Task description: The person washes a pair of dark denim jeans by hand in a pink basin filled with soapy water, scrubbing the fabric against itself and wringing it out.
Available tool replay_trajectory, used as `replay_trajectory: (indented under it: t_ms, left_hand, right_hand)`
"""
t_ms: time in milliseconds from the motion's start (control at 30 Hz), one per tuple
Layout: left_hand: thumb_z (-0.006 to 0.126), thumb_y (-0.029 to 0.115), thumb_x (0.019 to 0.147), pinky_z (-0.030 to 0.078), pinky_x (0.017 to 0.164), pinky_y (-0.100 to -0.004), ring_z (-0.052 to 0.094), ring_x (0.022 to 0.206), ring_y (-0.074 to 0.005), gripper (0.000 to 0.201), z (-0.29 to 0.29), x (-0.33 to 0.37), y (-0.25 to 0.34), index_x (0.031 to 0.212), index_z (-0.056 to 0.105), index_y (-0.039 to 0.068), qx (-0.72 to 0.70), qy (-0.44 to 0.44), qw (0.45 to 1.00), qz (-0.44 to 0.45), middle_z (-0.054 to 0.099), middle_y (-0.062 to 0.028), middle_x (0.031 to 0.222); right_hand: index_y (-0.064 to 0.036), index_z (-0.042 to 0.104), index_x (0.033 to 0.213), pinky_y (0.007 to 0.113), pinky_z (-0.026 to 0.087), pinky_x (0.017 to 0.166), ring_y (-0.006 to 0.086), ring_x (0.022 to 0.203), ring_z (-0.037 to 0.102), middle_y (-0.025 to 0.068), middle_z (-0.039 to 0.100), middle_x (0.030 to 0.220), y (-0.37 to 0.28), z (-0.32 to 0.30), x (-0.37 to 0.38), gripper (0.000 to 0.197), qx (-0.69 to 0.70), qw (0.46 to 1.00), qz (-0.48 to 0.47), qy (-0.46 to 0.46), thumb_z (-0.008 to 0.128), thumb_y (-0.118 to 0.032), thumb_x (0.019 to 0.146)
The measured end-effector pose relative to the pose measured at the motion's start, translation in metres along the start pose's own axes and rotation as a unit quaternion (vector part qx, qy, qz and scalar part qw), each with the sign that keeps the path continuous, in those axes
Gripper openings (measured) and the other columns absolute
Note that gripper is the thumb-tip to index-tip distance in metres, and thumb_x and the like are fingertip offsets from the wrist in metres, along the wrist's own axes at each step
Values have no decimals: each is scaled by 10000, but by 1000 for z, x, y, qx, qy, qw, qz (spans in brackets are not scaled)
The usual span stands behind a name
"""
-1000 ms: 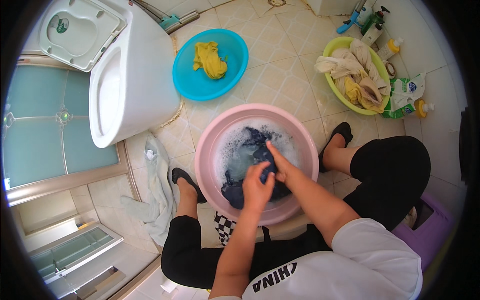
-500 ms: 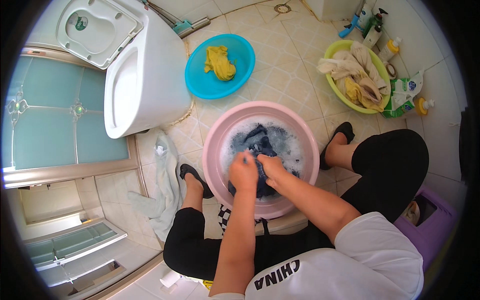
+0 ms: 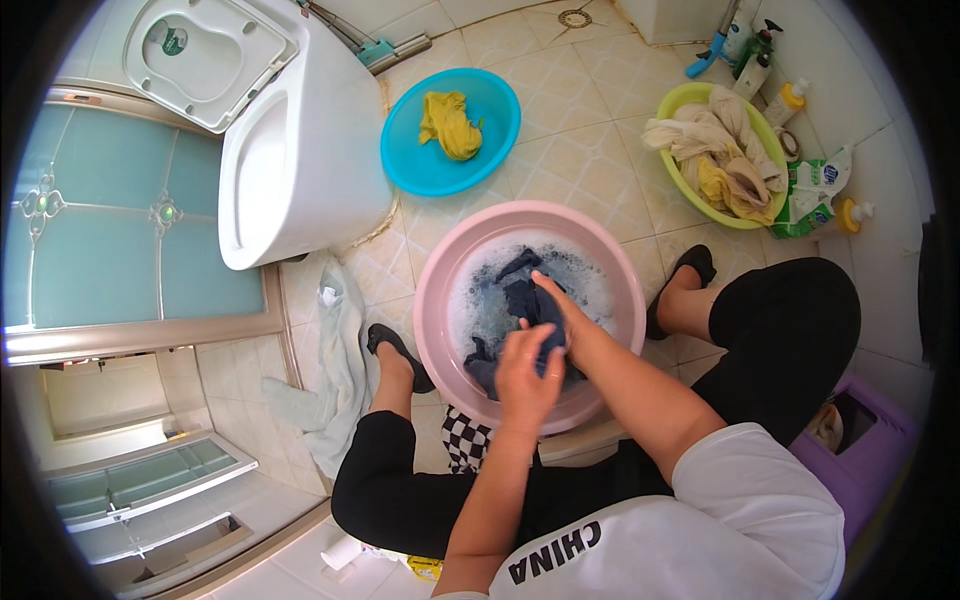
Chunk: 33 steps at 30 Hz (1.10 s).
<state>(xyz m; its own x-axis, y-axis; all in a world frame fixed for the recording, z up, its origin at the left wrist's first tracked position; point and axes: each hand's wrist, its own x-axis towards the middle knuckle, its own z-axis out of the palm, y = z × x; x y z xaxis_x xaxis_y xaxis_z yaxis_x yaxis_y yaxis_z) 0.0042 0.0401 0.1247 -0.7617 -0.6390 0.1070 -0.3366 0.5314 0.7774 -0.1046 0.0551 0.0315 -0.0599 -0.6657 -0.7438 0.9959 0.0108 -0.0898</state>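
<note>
A pink basin (image 3: 430,300) of foamy, cloudy water stands on the floor between my feet. Dark blue wet clothing (image 3: 522,298) lies partly under the suds, with folds showing at the far side and the near left. My right hand (image 3: 568,315) is over the middle of the basin, gripping a bunched part of this clothing against its palm. Closer to me, my left hand (image 3: 527,378) is slightly blurred, its fingers apart beside the held cloth. Whether its fingertips touch the cloth cannot be made out.
A blue basin (image 3: 400,165) with a yellow cloth (image 3: 450,125) lies beyond, beside the toilet (image 3: 320,150). At far right, a yellow-green basin (image 3: 690,205) holds pale clothes, near several bottles. A pale grey garment (image 3: 335,370) lies left of my foot; a purple bin (image 3: 865,440) stands right.
My left hand has come back toward me and its fingers have spread. My right hand has shifted slightly right and farther in, and dark cloth now shows along its palm.
</note>
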Motion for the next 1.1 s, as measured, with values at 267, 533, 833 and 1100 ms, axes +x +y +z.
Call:
replay_trajectory:
  t_ms: [267, 533, 833, 1100]
  left_hand:
    - [587, 273, 779, 436, 593, -442, 557, 650, -412, 253, 13, 38, -40, 727, 567, 27, 147, 112, 963, -195, 580, -229, 683]
    - [596, 38, 749, 437, 761, -338, 571, 813, -263, 153, 5, 16, -13, 894, 545, 39, 2, 106, 991, -76, 579, -100, 831]
    - [520, 137, 803, 460, 595, -417, 583, 643, -380, 74, 7, 45, -33, 853, 559, 100, 164, 64, 960, -219, 615, -169, 772]
    - [559, 102, 773, 466, 644, -361, 587, 699, -322, 89, 14, 13, -3, 855, 575, 73, 45, 63, 996, -33, 587, -102, 764]
  right_hand:
    - [21, 592, 842, 338, 452, 488, 202, 599, 564, 104, 596, 766, 26, 29, -20, 234, -24, 980, -130, 147, 632, -172, 715]
    - [-73, 600, 857, 331, 500, 599, 188, 605, 586, 53, 615, 739, 8, 24, -5, 267, 17, 997, -57, 47, 611, -325, 769]
    - [55, 582, 765, 329, 424, 493, 171, 572, 541, 95, 564, 673, 37, 26, -9, 239, -121, 971, -127, 165, 585, -181, 730]
    - [-36, 547, 838, 329, 461, 488, 225, 573, 555, 95, 560, 688, 16, 8, 3, 356, -35, 998, -32, 45, 567, -383, 762]
